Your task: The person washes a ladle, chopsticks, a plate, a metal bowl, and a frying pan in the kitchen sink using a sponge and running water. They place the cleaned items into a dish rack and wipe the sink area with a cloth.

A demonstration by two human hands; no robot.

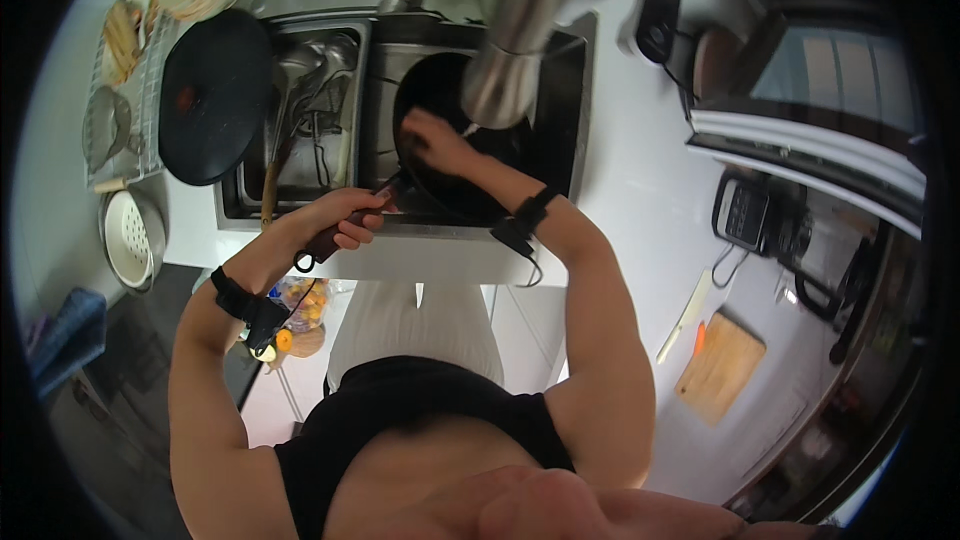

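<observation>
My left hand (346, 216) is wrapped around the dark brown handle (324, 243) of a black frying pan (431, 79). The pan sits tilted in the right part of the stainless steel sink (579, 127). Inside it, my right hand (439, 141) reaches to the left side with fingers bent down against the dark surface. Blur hides whether those fingers hold anything. A brushed metal faucet (504, 82) hangs over the pan and covers part of it, with a small bright trickle near its mouth.
In the sink's left basin (363, 90) lie ladles and other utensils. A large black pan (217, 101) leans beside it against a wire dish rack (154, 127). On the right counter are a knife (686, 315), a wooden cutting board (721, 367) and an orange carrot piece (700, 338).
</observation>
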